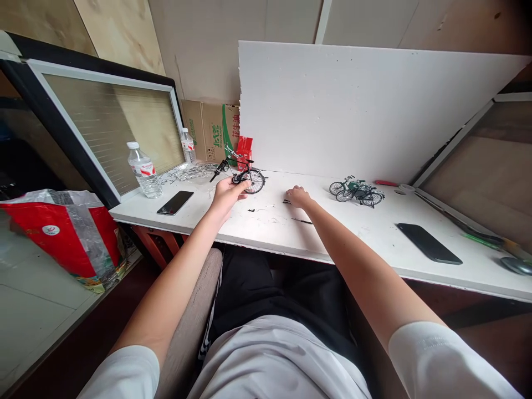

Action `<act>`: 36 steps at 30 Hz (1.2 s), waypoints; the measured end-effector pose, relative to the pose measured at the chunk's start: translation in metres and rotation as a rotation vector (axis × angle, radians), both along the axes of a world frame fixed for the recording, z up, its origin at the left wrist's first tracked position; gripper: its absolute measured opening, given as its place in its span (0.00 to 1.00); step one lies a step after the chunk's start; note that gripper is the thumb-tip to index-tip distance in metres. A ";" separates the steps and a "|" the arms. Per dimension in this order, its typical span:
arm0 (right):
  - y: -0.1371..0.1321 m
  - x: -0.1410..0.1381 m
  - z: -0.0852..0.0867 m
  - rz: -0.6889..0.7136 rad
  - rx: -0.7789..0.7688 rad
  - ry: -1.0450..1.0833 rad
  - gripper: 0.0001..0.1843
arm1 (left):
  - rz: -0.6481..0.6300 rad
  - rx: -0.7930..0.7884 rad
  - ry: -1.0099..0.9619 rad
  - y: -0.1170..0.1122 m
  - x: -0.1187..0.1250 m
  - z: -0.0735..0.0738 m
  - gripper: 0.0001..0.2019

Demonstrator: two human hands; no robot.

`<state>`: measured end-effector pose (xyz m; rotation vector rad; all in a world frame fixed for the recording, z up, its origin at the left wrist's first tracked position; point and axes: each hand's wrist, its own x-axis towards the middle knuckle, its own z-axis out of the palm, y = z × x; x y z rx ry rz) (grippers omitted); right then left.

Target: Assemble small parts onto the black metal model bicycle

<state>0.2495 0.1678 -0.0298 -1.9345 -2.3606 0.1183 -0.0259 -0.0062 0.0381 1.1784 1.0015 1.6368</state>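
A black model bicycle point(249, 176) is tilted above the left part of the white table, its front end raised. My left hand point(228, 194) is closed around its lower frame, with the thumb near the rear wheel. Over the table to the right, my right hand point(298, 196) has its fingers curled together at a small black part point(286, 201); its exact kind is too small to tell. Between the hands lies another tiny black piece point(251, 210). A thin dark strip point(302, 221) rests below my right hand, close to the forearm.
Several model bicycles point(356, 192) stand at right. Phones lie on the left point(175, 203) and right point(430, 243). Two water bottles point(145, 173), wire-like part frames point(183, 174), a carton point(208, 130) and a red box point(245, 148) occupy the left back. A white board point(353, 111) rises behind.
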 end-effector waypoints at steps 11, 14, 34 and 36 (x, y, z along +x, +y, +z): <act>-0.001 -0.001 -0.001 0.050 0.019 -0.073 0.34 | -0.006 -0.019 -0.009 0.000 -0.001 0.001 0.23; 0.004 0.000 0.000 0.054 -0.009 -0.081 0.31 | -0.007 -0.022 0.002 0.001 0.001 -0.002 0.24; 0.016 0.013 -0.008 -0.013 0.004 -0.003 0.40 | -0.040 -0.052 0.025 0.007 0.003 -0.011 0.22; 0.019 0.013 -0.010 -0.025 0.006 0.002 0.43 | -0.045 -0.060 0.028 0.007 0.004 -0.011 0.22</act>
